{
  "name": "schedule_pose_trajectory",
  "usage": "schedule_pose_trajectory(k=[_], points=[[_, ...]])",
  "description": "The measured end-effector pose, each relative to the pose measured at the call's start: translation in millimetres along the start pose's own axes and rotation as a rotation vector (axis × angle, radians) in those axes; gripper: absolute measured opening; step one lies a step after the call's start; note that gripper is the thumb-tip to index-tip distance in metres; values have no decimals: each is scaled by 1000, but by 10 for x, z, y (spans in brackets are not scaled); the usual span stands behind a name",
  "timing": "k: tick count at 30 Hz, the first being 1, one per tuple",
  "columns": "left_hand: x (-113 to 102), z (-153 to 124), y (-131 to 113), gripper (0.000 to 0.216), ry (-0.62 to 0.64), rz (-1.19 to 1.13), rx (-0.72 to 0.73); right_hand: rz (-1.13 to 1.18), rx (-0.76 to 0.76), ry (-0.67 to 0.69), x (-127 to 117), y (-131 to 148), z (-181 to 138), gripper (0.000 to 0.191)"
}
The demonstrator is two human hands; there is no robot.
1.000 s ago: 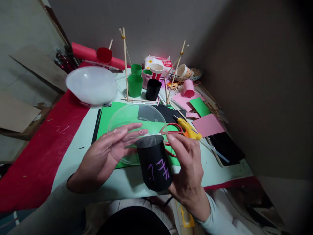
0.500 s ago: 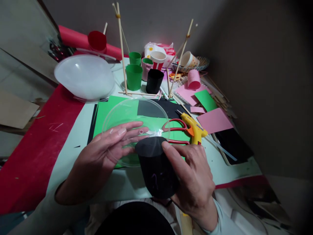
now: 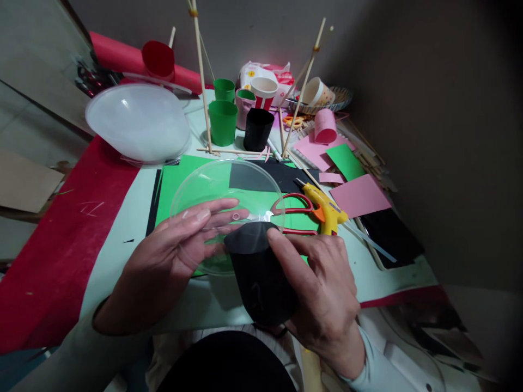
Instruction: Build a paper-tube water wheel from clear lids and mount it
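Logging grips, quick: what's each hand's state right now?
Left hand: loosely curved, holding the clear round plastic lid.
Right hand: closed, holding the black tapered paper cylinder.

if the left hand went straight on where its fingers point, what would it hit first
Probably the black cup in the right hand, near the lower fingertips of the left hand; depth is unclear, so the upper fingers might clear its rim.

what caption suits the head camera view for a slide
Left hand holds a clear plastic disc, right hand a black cup, with scissors and glue gun beyond.
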State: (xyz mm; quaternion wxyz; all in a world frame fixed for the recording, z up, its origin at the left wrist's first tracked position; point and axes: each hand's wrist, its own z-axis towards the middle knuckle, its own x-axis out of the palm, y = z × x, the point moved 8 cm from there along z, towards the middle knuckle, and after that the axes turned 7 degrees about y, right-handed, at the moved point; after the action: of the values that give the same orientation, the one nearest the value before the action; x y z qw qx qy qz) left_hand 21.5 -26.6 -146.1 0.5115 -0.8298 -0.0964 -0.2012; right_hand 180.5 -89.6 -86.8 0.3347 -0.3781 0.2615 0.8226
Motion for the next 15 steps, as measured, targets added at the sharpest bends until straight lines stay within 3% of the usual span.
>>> schedule_pose_trajectory(k=[7,15], points=[[9,-11,31,30,111,-106,48,65,-3,-23,-36,7,-1,38],[-47,19,49,30,105,-122,60,60,34,-16,-30,-14,-47,52]])
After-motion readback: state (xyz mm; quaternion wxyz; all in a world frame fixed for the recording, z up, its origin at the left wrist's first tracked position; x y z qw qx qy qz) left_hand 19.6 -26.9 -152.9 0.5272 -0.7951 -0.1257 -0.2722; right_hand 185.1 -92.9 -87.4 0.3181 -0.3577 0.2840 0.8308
